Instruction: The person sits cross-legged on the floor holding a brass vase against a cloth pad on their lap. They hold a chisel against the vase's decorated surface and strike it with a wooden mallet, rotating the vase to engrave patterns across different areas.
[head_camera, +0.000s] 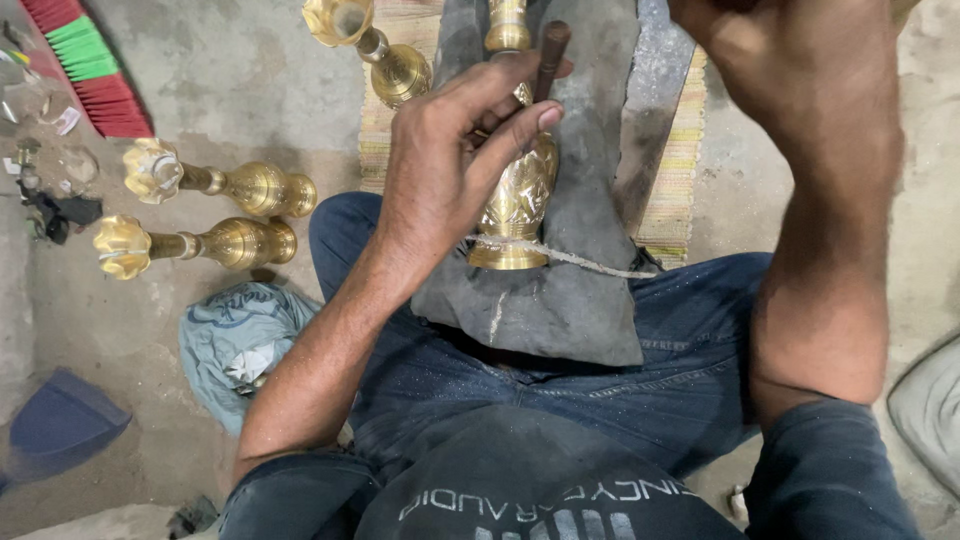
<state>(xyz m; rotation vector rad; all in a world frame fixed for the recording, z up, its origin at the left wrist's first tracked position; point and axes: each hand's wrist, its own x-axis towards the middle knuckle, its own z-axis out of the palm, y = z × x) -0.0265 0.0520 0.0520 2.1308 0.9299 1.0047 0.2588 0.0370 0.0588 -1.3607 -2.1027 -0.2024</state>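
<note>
A brass vase (520, 195) with an engraved body lies lengthwise on a dark grey cloth (575, 300) over my lap, tied down near its base by a thin rope (590, 262). My left hand (450, 160) rests on the vase and pinches a thin brown-handled tool (550, 55) between thumb and fingers, its tip against the vase. My right hand (790, 60) is raised at the top right, with its fingers out of frame.
Two finished brass vases (215, 185) (190, 243) lie on the concrete floor at left, another brass vase (375, 45) at top. A striped woven mat (680, 150) lies under the cloth. A crumpled blue cloth (235, 335) sits by my left knee, a red-green brush (85, 60) at top left.
</note>
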